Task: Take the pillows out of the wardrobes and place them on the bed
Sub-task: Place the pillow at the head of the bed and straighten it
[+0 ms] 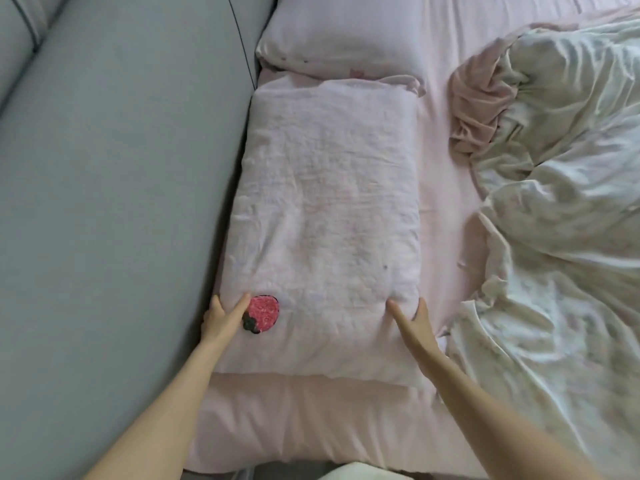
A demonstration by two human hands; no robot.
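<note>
A pale pink pillow [325, 216] with a red strawberry patch [262, 314] lies flat on the pink bed [440, 188], along the headboard side. My left hand [221, 318] grips its near left corner, thumb on top beside the strawberry. My right hand [412, 322] grips the near right corner, thumb on top and fingers down the side. A second pink pillow [339, 39] lies beyond it at the top of the view.
A padded grey headboard [121, 188] fills the left. A crumpled white floral duvet [561, 209] with pink lining is bunched on the right half of the bed. The bed's near edge runs along the bottom.
</note>
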